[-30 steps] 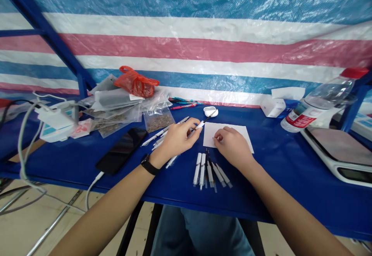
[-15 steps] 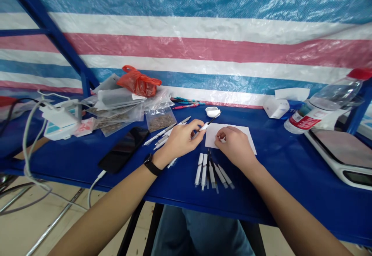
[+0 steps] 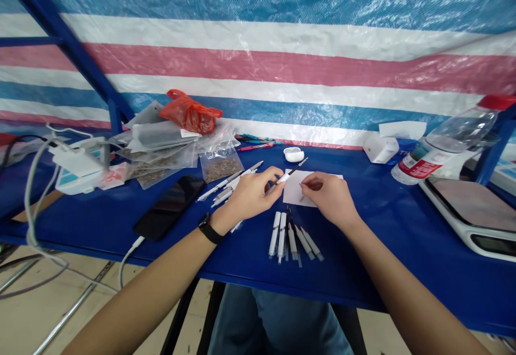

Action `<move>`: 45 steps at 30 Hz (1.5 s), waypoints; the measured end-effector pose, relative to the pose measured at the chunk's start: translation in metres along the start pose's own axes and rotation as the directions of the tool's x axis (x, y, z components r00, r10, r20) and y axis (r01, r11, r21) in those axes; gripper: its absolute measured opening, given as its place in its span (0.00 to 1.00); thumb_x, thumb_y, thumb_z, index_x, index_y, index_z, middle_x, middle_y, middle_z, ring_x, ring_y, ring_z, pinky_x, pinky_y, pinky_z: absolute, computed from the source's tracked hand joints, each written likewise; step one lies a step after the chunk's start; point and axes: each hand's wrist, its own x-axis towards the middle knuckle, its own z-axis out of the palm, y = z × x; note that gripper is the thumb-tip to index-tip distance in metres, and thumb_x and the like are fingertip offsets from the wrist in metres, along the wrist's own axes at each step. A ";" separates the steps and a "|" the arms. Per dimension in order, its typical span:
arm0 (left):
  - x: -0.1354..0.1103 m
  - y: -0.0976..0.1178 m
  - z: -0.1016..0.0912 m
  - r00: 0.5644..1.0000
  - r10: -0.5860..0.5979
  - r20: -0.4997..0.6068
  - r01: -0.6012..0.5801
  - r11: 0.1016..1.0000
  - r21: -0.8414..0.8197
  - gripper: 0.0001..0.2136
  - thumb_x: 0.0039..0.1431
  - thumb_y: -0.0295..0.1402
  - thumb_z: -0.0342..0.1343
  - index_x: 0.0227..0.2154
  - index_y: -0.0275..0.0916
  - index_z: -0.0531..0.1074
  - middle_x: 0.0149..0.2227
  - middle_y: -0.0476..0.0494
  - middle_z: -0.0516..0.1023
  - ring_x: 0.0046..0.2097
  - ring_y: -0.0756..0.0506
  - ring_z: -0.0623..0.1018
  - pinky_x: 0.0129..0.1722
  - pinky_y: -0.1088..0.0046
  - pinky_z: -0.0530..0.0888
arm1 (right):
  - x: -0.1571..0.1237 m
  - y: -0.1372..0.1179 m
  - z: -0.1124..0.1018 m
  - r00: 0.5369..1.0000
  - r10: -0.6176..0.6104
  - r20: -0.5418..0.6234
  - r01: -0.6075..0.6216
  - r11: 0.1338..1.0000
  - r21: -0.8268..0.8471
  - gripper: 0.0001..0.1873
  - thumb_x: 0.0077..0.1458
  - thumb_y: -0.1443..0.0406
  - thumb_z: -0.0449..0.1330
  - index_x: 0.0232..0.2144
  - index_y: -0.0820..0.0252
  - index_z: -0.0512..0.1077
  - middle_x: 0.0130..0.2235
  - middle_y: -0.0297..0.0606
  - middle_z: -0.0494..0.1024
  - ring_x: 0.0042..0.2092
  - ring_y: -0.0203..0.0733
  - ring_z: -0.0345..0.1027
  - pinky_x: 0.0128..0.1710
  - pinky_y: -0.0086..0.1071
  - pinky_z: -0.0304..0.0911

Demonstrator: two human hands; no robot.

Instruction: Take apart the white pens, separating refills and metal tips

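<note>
One left hand (image 3: 256, 191) clamped on a white pen (image 3: 284, 178) — dark tip (image 3: 298, 165) jutting near white paper (image 3: 292, 191), right hand (image 3: 332, 196) curled over the paper, its grip unclear, blue table (image 3: 242, 261) beneath.

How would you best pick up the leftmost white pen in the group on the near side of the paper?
I'd probably pinch the white pen across its barrel's middle, coming from above and the left. It's slim and lies near to far, with tabletop to its left and the next pen close on its right.
</note>
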 end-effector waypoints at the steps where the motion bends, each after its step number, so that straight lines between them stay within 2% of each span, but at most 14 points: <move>1: 0.000 0.000 0.000 1.000 0.000 0.002 0.000 1.000 0.001 0.04 0.68 0.36 0.51 0.40 0.43 0.69 0.28 0.54 0.80 0.25 0.51 0.78 0.28 0.75 0.70 | 0.000 0.001 0.001 1.000 0.003 -0.002 -0.003 1.000 0.012 0.05 0.45 0.70 0.63 0.24 0.54 0.76 0.26 0.33 0.83 0.31 0.44 0.80 0.32 0.32 0.71; 8: 0.000 0.000 0.002 1.000 0.004 0.007 -0.004 1.000 -0.001 0.04 0.67 0.35 0.52 0.40 0.42 0.69 0.27 0.54 0.79 0.25 0.51 0.77 0.27 0.75 0.69 | 0.002 0.002 0.001 0.999 0.048 0.018 -0.050 0.994 0.097 0.05 0.45 0.71 0.63 0.25 0.55 0.74 0.28 0.34 0.84 0.32 0.43 0.80 0.34 0.33 0.72; 12: -0.001 0.000 0.001 1.000 -0.009 0.015 0.009 1.000 -0.008 0.05 0.67 0.35 0.52 0.40 0.43 0.70 0.27 0.55 0.79 0.25 0.51 0.77 0.28 0.75 0.70 | 0.003 0.004 -0.001 1.000 0.003 -0.014 -0.002 0.994 0.111 0.05 0.45 0.70 0.63 0.26 0.55 0.75 0.28 0.34 0.83 0.32 0.43 0.80 0.33 0.33 0.72; 17: -0.001 0.000 0.001 0.999 -0.024 0.025 0.025 1.000 -0.006 0.05 0.66 0.36 0.53 0.41 0.43 0.71 0.27 0.55 0.78 0.25 0.51 0.76 0.28 0.74 0.70 | 0.003 0.008 -0.002 1.000 -0.024 0.014 0.023 0.995 0.101 0.06 0.44 0.71 0.62 0.26 0.55 0.76 0.28 0.33 0.83 0.31 0.42 0.79 0.32 0.32 0.73; 22: -0.001 -0.001 0.001 1.000 -0.012 0.029 0.012 1.000 -0.007 0.04 0.66 0.35 0.54 0.41 0.43 0.71 0.26 0.55 0.78 0.25 0.51 0.76 0.28 0.75 0.69 | 0.002 0.009 -0.001 0.996 -0.011 0.087 0.008 1.000 0.028 0.09 0.45 0.73 0.62 0.26 0.55 0.78 0.27 0.33 0.83 0.29 0.42 0.78 0.32 0.33 0.73; 27: 0.000 -0.001 0.001 0.999 -0.018 0.034 0.018 1.000 -0.020 0.05 0.66 0.35 0.53 0.41 0.43 0.71 0.27 0.55 0.78 0.25 0.51 0.76 0.28 0.75 0.69 | 0.003 0.007 0.001 0.997 -0.029 0.066 0.033 0.998 -0.062 0.12 0.46 0.75 0.62 0.28 0.55 0.81 0.31 0.37 0.84 0.31 0.44 0.79 0.37 0.37 0.74; 30: 0.000 0.000 0.001 0.999 -0.022 0.037 0.023 0.999 -0.025 0.05 0.66 0.35 0.53 0.41 0.43 0.71 0.27 0.55 0.78 0.25 0.51 0.75 0.28 0.75 0.68 | 0.003 0.006 -0.001 0.997 -0.014 0.070 0.018 0.998 -0.063 0.12 0.46 0.76 0.62 0.27 0.55 0.82 0.31 0.37 0.84 0.31 0.44 0.78 0.37 0.38 0.74; 33: -0.001 0.000 0.001 0.999 -0.023 0.039 0.024 0.999 -0.025 0.05 0.65 0.35 0.53 0.41 0.43 0.71 0.27 0.54 0.78 0.25 0.50 0.76 0.29 0.75 0.68 | 0.004 0.005 -0.006 1.000 -0.012 0.009 0.012 0.999 0.045 0.10 0.47 0.74 0.63 0.25 0.55 0.81 0.31 0.36 0.84 0.32 0.44 0.79 0.38 0.38 0.74; 36: -0.001 -0.001 0.001 0.999 -0.022 0.034 0.023 0.999 -0.028 0.05 0.66 0.35 0.53 0.40 0.42 0.71 0.27 0.53 0.78 0.26 0.50 0.76 0.29 0.75 0.68 | 0.006 0.005 -0.013 0.995 0.008 -0.100 0.020 0.961 0.276 0.02 0.48 0.67 0.67 0.25 0.55 0.81 0.31 0.36 0.85 0.34 0.45 0.79 0.39 0.40 0.74; 37: -0.001 -0.001 0.001 0.999 -0.018 0.035 0.019 0.999 -0.028 0.05 0.66 0.35 0.54 0.40 0.42 0.71 0.27 0.53 0.78 0.25 0.50 0.75 0.28 0.75 0.67 | 0.006 0.004 -0.014 0.991 0.028 -0.131 0.024 0.925 0.378 0.01 0.46 0.65 0.69 0.25 0.55 0.81 0.31 0.36 0.85 0.35 0.45 0.79 0.39 0.40 0.74; 40: -0.001 0.001 0.002 0.999 -0.004 0.043 0.005 1.000 -0.023 0.05 0.66 0.35 0.54 0.39 0.42 0.72 0.25 0.54 0.77 0.24 0.50 0.74 0.27 0.75 0.65 | 0.006 0.001 -0.017 0.981 0.097 -0.169 0.036 0.762 0.646 0.10 0.40 0.61 0.76 0.26 0.54 0.81 0.31 0.33 0.84 0.36 0.43 0.78 0.40 0.40 0.74; 42: -0.001 0.002 0.002 0.999 0.000 0.049 0.001 1.000 -0.023 0.05 0.66 0.35 0.54 0.39 0.42 0.72 0.24 0.54 0.75 0.23 0.51 0.73 0.26 0.76 0.64 | 0.006 -0.002 -0.018 0.981 0.119 -0.156 0.034 0.680 0.732 0.13 0.37 0.60 0.78 0.26 0.52 0.81 0.31 0.32 0.83 0.36 0.41 0.78 0.42 0.39 0.74; 45: -0.001 0.004 0.001 0.999 0.003 0.045 -0.001 1.000 -0.031 0.04 0.65 0.34 0.54 0.38 0.42 0.73 0.23 0.55 0.74 0.22 0.52 0.71 0.26 0.76 0.63 | 0.005 -0.006 -0.018 0.983 0.114 -0.144 0.037 0.643 0.765 0.14 0.37 0.58 0.80 0.26 0.51 0.81 0.30 0.31 0.83 0.35 0.41 0.78 0.43 0.39 0.74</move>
